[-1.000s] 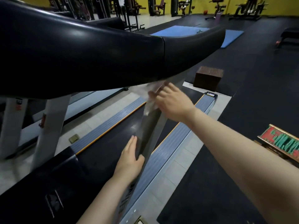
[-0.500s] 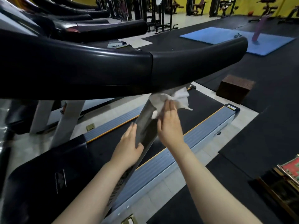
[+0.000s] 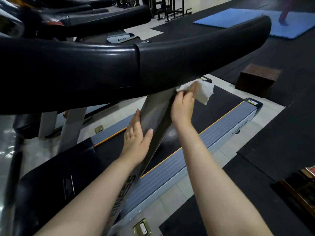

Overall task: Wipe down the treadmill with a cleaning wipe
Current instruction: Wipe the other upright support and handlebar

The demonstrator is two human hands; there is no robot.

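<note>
Item: treadmill (image 3: 170,169), grey side rails with orange edging, black belt between them. A thick black handrail (image 3: 136,65) is seen crossing the upper view above both hands.

Item: slanted grey upright post (image 3: 154,114), running from beneath the handrail down toward the lower frame edge; lettering is printed on its lower part, only partly readable.

Item: left hand (image 3: 136,140). Fingers are held straight and close together, laid flat along the left face of the post, with the thumb spread apart across the post's front face. Nothing is enclosed by the fingers.

Item: right hand (image 3: 183,106). It is placed higher on the post, just under the handrail. A white cleaning wipe (image 3: 203,92) is pressed against the post's right edge by the fingers; the fingertips are partly blurred, so it cannot be told whether the fingers are curled around the wipe or laid flat on it.

Item: cleaning wipe, crumpled. One part is seen beyond the fingertips at the top of the post; a loose flap hangs free to the right of the fingers, over the belt.

Item: brown block (image 3: 257,79), set on dark floor matting well beyond the right hand's fingers.

Item: blue mat (image 3: 242,19), lying far past the handrail.

Item: a second treadmill (image 3: 95,17), seen beyond the handrail to the left.
</note>
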